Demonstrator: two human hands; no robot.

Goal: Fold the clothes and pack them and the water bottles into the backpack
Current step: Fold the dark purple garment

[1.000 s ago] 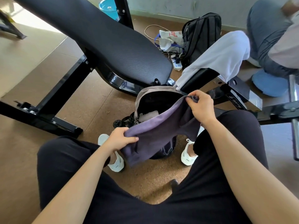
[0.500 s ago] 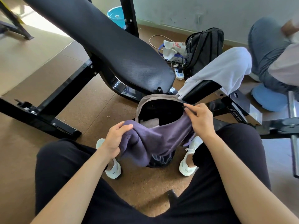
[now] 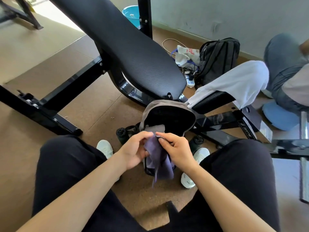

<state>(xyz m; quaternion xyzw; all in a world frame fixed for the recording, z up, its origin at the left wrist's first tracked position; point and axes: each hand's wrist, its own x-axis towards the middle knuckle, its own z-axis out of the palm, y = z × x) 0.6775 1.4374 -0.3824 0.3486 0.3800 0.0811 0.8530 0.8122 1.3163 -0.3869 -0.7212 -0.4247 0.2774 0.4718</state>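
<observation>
A grey-brown backpack (image 3: 160, 106) stands open on the floor between my feet, its black lining showing and a pale cloth inside. A purple garment (image 3: 159, 163) hangs bunched in front of its mouth. My left hand (image 3: 133, 152) and my right hand (image 3: 175, 150) both pinch the garment's top edge, close together, just above the opening. Dark water bottles sit in the side pockets, one on the left (image 3: 122, 133) and one on the right (image 3: 196, 142). A white garment (image 3: 237, 81) lies draped over the small bench pad at the right.
A black weight bench pad (image 3: 125, 47) slants over the floor behind the backpack, its steel frame (image 3: 50, 104) to the left. A second black backpack (image 3: 217, 57), a plastic bag and a power strip lie by the wall. Another person's jeans (image 3: 282, 67) and a blue cushion (image 3: 280, 116) are at the right.
My hands have come together, gathering the spread purple garment into a narrow bunch at the backpack's mouth. The camera has tilted down slightly.
</observation>
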